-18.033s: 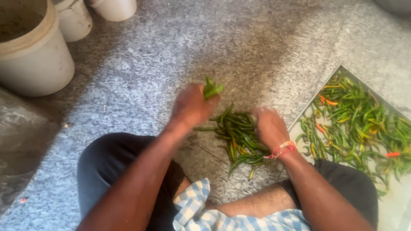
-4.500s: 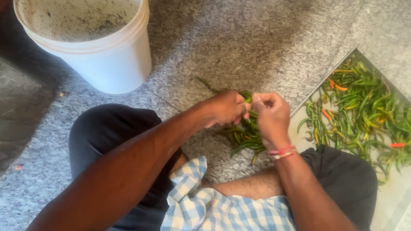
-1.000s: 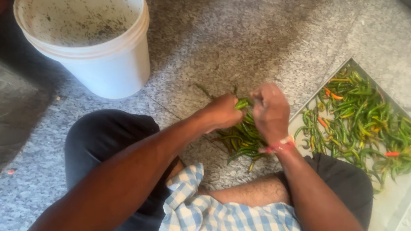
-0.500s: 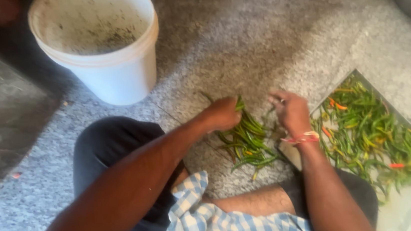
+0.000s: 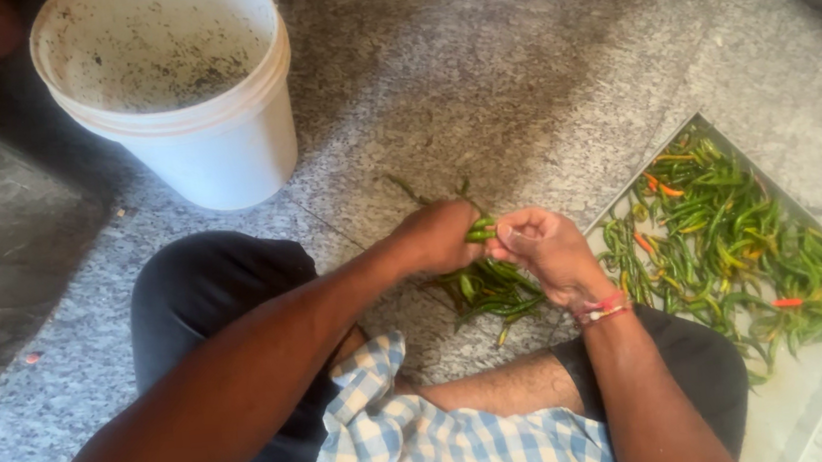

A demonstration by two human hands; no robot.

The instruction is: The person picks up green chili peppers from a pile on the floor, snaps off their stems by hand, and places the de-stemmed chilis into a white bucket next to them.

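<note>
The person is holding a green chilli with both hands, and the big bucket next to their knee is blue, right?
Not quite. The bucket is white, not blue, as the head view shows. The rest holds: the left hand and right hand meet on one green chilli.

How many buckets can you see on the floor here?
1. A white bucket stands on the stone floor at upper left, beyond the person's knee. Others may lie outside the view.
</note>
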